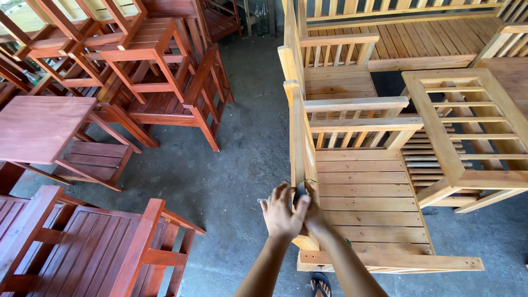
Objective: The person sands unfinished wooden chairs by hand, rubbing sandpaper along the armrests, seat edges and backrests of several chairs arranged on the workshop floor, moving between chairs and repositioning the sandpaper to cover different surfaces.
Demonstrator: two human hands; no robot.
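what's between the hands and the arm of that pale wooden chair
Nothing visible. The left hand and right hand are both already on the unpainted chair's armrest, with a small dark object pinched between them; what it is cannot be told.

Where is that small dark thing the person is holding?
In the head view, low and centre, the small dark object sits between the left hand and right hand, against the unpainted wooden chair's armrest.
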